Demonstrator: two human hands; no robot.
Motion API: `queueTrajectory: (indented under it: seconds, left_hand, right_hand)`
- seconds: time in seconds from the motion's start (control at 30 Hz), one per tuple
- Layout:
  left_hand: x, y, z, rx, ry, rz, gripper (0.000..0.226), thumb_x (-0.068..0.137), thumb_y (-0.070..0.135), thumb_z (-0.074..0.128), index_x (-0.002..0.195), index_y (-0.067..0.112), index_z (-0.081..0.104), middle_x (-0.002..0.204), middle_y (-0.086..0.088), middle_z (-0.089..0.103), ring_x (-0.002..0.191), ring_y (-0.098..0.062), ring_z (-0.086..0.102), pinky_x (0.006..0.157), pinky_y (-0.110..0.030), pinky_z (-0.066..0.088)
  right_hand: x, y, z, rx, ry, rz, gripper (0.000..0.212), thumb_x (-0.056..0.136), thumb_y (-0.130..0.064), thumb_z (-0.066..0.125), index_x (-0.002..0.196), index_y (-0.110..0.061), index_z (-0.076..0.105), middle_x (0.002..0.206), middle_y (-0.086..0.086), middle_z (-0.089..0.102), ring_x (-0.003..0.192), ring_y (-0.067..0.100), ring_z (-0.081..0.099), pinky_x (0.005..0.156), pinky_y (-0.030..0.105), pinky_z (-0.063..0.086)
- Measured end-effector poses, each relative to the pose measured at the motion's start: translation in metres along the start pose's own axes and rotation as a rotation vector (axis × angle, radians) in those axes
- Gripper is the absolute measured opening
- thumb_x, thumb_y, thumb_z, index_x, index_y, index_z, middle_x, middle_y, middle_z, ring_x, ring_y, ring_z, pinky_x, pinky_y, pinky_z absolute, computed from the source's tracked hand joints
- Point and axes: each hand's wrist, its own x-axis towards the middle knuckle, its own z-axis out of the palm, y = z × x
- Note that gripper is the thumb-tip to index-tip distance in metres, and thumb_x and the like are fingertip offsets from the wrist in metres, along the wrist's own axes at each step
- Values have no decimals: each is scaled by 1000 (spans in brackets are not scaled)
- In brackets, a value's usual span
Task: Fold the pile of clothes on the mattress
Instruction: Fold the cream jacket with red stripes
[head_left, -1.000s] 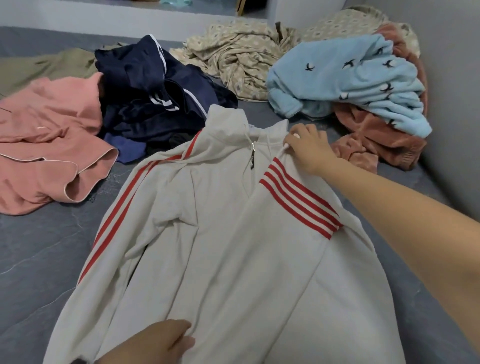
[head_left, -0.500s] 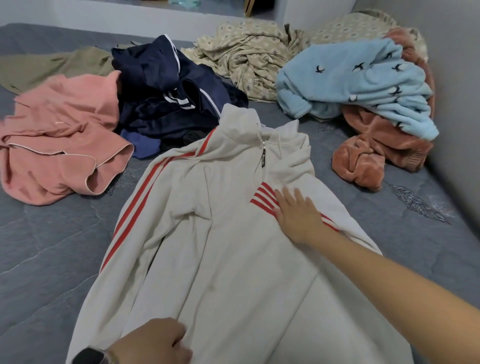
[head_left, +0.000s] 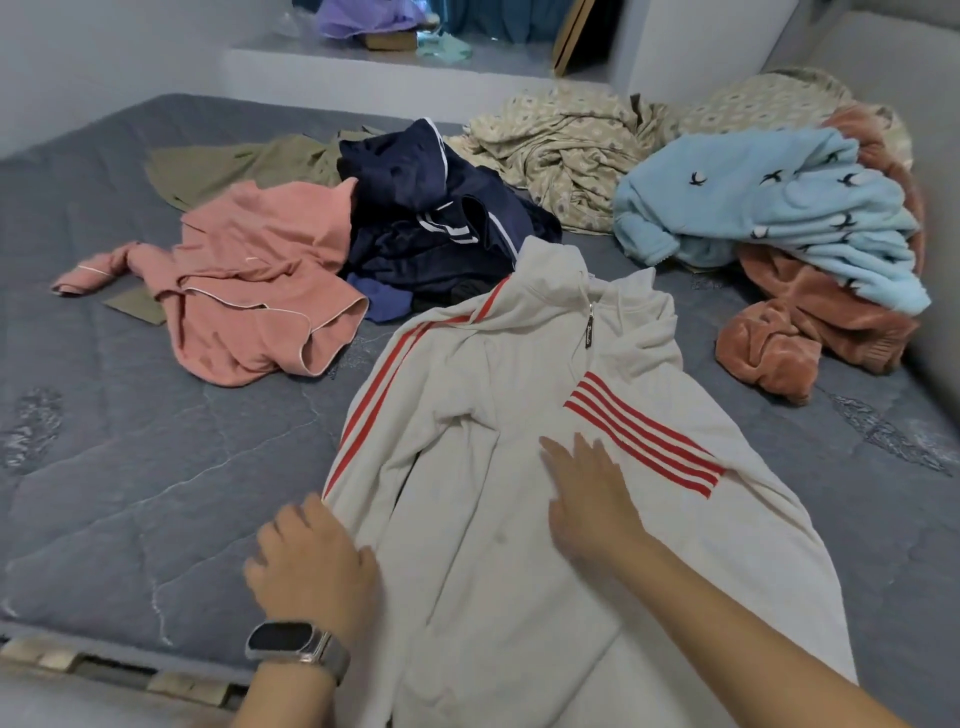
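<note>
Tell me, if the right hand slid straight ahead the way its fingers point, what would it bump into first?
Probably only more of the white jacket: the right hand lies flat on it, fingers pointing up toward the zipper pull. The navy clothes lie farther on.

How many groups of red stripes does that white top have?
2 show on the white top. One group runs down the sleeve on the left, above the left hand; the other crosses the folded sleeve beside the right hand. Folded-under cloth may hide more.
</note>
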Motion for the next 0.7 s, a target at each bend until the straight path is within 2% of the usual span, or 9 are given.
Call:
queueTrajectory:
  seconds: [0.07,0.17,0.33,0.4,0.5,0.53,0.57,0.63,0.7]
  left_hand:
    - [-1,-12,-1,97,-246,-188,60,83,49,58,122,7,41,123,-12,46,114,-30,47,87,-40,45]
    - [3,-32,2,-61,-375,-115,30,95,33,41,109,8,45,122,-13,54,112,-32,53,87,-34,45]
    - [-3,-16,-26,-1004,-211,-56,16,86,23,63,96,11,59,90,-7,67,86,-28,64,72,-39,51]
    - [-15,-7,-48,-1565,-428,72,50,72,25,76,115,6,59,100,-16,69,89,-29,67,75,-38,55]
    - [-27,-5,-69,-2079,-977,376,75,76,26,73,139,-1,42,139,-24,48,128,-35,47,109,-45,37]
    - [-28,-8,-68,-2115,-1098,433,75,81,28,69,142,-3,38,146,-24,40,136,-35,37,116,-47,26]
    - [-29,-8,-69,-2086,-1156,438,72,82,30,66,140,-5,40,147,-25,38,137,-36,36,116,-49,24]
    - [-32,-6,-67,-1921,-1083,346,58,80,30,65,127,-4,57,134,-26,53,121,-35,52,99,-45,44]
    - [-32,1,-62,-1735,-893,206,37,82,26,66,111,3,69,113,-19,67,97,-26,63,75,-35,53]
  right_hand:
    - [-19,-27,13,175,-48,-94,65,97,-21,45,153,-28,13,162,2,6,149,25,-3,120,34,3]
    - [-46,-58,35,302,-68,-244,59,93,-24,48,149,-21,28,153,-2,29,145,18,20,114,18,8]
    - [-103,-89,29,607,-100,-238,46,90,-24,59,126,-45,39,134,-22,46,121,-17,37,119,23,13]
    - [-99,-110,12,835,-176,-212,59,83,-24,66,127,-49,37,133,-27,49,123,-15,43,112,21,32]
    - [-116,-122,17,1081,-626,-219,97,92,-33,56,148,8,-11,158,2,24,120,-26,36,96,7,38]
    - [-124,-127,9,1137,-579,-101,121,88,-46,62,135,2,-38,161,-1,6,119,-29,33,93,4,38]
    - [-133,-121,11,1353,-440,-49,134,73,-54,74,144,-3,-27,159,-3,16,118,-25,40,92,5,41]
    - [-141,-118,11,1404,-142,-34,119,45,-60,87,139,-5,41,135,6,58,113,1,61,90,22,53]
    - [-138,-109,22,1539,-27,44,101,40,-50,94,126,-14,55,117,12,68,110,26,65,89,44,55]
